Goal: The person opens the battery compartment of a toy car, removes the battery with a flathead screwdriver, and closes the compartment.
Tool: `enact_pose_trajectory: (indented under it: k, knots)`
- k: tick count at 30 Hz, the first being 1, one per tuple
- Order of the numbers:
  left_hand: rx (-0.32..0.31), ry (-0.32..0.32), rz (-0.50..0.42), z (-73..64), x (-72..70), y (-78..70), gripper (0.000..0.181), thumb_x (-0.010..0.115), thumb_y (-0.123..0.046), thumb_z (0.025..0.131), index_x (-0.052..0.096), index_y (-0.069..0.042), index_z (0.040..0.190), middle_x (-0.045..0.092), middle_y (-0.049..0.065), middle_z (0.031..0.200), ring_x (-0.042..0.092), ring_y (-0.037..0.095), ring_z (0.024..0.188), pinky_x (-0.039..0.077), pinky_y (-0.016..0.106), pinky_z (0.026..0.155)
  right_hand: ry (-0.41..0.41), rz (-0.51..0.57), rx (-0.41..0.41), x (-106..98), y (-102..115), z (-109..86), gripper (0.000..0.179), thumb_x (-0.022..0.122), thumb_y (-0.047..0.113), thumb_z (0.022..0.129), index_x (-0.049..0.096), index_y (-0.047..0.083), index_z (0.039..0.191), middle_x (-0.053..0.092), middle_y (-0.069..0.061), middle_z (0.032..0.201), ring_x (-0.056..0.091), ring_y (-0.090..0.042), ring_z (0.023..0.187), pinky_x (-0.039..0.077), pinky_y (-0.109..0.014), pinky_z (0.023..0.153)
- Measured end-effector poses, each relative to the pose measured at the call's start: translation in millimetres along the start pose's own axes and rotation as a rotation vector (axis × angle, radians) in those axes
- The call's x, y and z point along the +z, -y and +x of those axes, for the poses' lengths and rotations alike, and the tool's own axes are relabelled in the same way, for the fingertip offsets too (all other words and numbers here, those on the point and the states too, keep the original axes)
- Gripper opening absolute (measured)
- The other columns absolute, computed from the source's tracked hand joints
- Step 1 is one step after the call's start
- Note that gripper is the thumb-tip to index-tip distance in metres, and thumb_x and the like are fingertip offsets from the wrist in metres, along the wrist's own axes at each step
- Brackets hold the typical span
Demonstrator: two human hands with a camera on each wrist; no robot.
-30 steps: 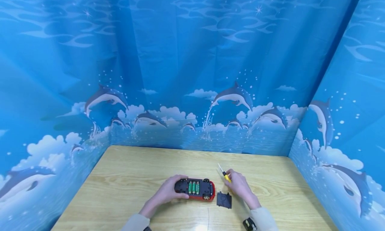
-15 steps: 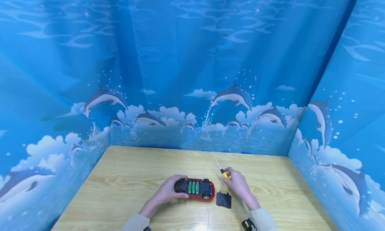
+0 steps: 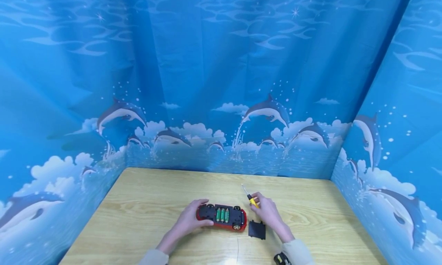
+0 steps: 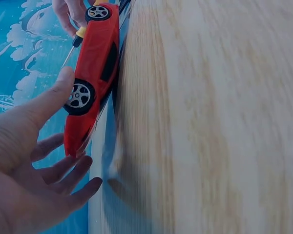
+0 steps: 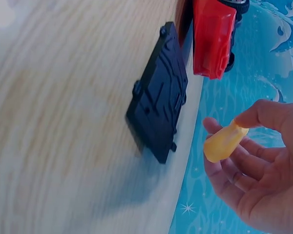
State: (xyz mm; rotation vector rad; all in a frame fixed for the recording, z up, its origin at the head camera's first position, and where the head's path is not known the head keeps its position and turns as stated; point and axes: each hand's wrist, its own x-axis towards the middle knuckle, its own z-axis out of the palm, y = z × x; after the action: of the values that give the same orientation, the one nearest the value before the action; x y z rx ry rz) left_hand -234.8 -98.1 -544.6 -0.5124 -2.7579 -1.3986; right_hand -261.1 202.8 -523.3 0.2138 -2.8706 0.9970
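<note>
A red toy car [image 3: 236, 218] lies upside down on the wooden table, its black underside up. Three green batteries [image 3: 222, 215] sit side by side in its uncovered compartment. My left hand [image 3: 188, 220] is spread loosely about the car's left end, thumb by a wheel [image 4: 81, 96] and the other fingers apart from the body in the left wrist view. Between thumb and fingers, my right hand [image 3: 270, 212] holds a screwdriver by its yellow handle [image 5: 225, 142], shaft pointing up and left in the head view. The black battery cover [image 3: 257, 230] rests just right of the car.
The wooden table [image 3: 145, 192] reaches back to a blue curtain [image 3: 221, 84] printed with dolphins, which also closes off both sides. A dark device [image 3: 281, 258] is worn at my right wrist.
My left hand has loosened and slid left, uncovering the car's red end. The right hand has moved slightly left with the screwdriver. The cover has stayed put.
</note>
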Motion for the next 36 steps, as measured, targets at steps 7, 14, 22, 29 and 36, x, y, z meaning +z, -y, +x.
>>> enact_pose_trajectory:
  k: [7,14,22,29,36]
  knots:
    - [-0.037,-0.059,-0.013,-0.3,-4.2,-0.1,0.070,0.090,-0.023,0.074,0.059,0.001,0.133,0.065,0.021,0.126,0.067,0.033,0.102,0.058,0.050,0.088,0.026,0.036,-0.024,8.3,4.6,-1.4,0.028,0.075,0.006,0.088,0.066,0.004,0.114,0.073,-0.005,0.092,0.064,-0.012,0.073,0.053,-0.025,0.058]
    - [-0.129,-0.113,-0.046,6.5,-2.5,-2.6,0.064,0.087,-0.015,0.077,0.059,0.002,0.132,0.067,0.022,0.118,0.071,0.028,0.092,0.061,0.041,0.079,0.070,0.091,-0.064,9.7,8.8,-8.6,0.028,0.075,0.006,0.088,0.065,0.002,0.113,0.072,-0.004,0.089,0.065,-0.011,0.072,0.054,-0.023,0.058]
    - [-0.166,-0.169,-0.021,12.6,1.5,-4.8,0.057,0.084,-0.016,0.082,0.059,0.004,0.129,0.069,0.018,0.110,0.071,0.024,0.085,0.061,0.033,0.070,0.077,0.057,-0.101,9.1,8.7,-11.9,0.029,0.074,0.007,0.086,0.065,0.002,0.113,0.073,-0.005,0.089,0.066,-0.011,0.072,0.056,-0.026,0.062]
    - [-0.138,-0.189,0.000,22.3,6.1,-5.5,0.043,0.080,-0.012,0.086,0.062,0.002,0.123,0.071,0.017,0.104,0.072,0.025,0.082,0.062,0.037,0.073,0.070,0.017,-0.107,6.1,9.2,-12.4,0.030,0.072,0.007,0.084,0.066,0.005,0.113,0.071,-0.002,0.089,0.065,-0.012,0.074,0.055,-0.027,0.065]
    - [-0.099,-0.174,0.008,30.6,9.4,-6.2,0.040,0.077,-0.009,0.088,0.064,0.003,0.124,0.072,0.020,0.108,0.075,0.029,0.085,0.062,0.042,0.077,0.073,-0.028,-0.141,2.2,8.2,-12.9,0.030,0.072,0.007,0.083,0.067,0.007,0.113,0.070,-0.001,0.089,0.064,-0.013,0.075,0.053,-0.028,0.064]
